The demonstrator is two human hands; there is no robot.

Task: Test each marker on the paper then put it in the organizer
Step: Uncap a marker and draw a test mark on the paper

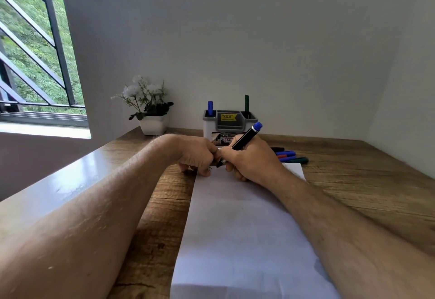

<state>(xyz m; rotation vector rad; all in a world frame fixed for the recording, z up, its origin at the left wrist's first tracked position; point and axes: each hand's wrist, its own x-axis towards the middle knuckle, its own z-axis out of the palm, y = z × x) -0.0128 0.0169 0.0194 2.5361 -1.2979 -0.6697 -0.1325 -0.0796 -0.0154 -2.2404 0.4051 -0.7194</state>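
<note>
Soft daylight comes in from the window (35,47) at the upper left. The room is bright. Edges of the picture bend, and everything looks slightly blurry.

Seen as two bare forearms, sleeveless to the frame's edge, lightly haired. Left hand (197,155) and right hand (251,160) ungloved; no watch or bracelet visible on either.

markers (246,137) 7 | organizer (229,124) 1 | paper (244,228) 1 | plant (148,105) 1
</note>
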